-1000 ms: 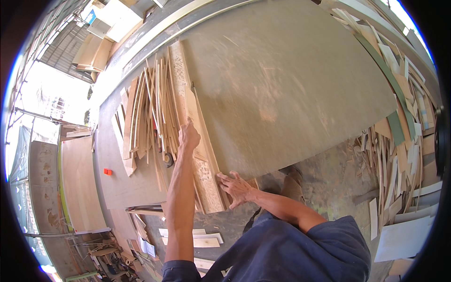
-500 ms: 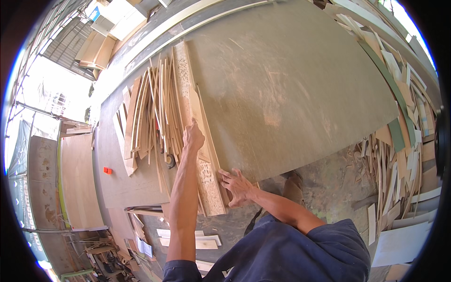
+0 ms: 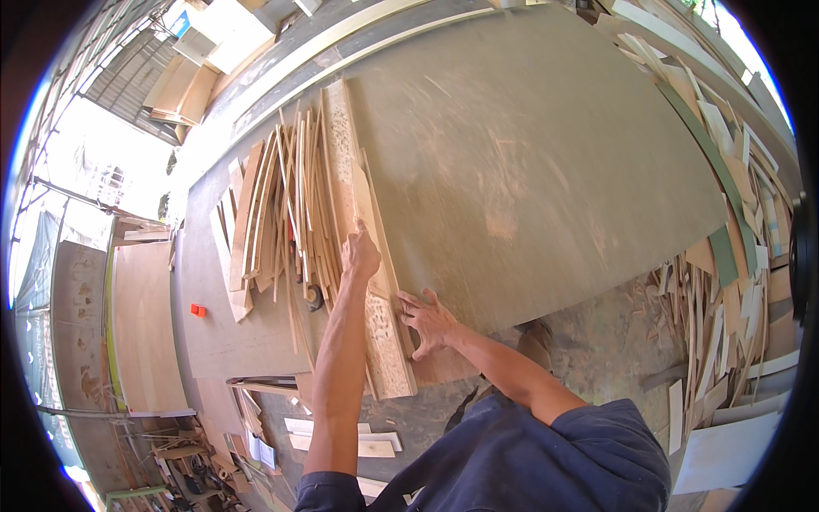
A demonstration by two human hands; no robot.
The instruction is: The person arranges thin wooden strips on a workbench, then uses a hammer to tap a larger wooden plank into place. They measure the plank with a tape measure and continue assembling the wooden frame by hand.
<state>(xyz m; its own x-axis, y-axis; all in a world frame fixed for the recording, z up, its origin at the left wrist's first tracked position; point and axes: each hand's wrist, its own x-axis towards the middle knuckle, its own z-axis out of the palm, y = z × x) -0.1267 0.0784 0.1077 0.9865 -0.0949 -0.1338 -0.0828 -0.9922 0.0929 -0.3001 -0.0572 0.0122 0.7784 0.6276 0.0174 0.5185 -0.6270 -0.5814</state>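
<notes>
Loose wood strips point(image 3: 299, 196) and a red-orange block point(image 3: 198, 310) lie left of the long speckled board point(image 3: 381, 320); my left hand point(image 3: 361, 254) rests over it, index finger extended, any pinch unclear, my right hand point(image 3: 429, 322) spread at its right edge; brownish tabletop point(image 3: 529, 171) beneath, offcuts point(image 3: 699, 316) heaped rightward on the workshop floor point(image 3: 597, 333)

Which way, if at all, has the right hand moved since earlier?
Yes: the right hand has moved forward, nearer the pale scuff on the large sheet.
</notes>
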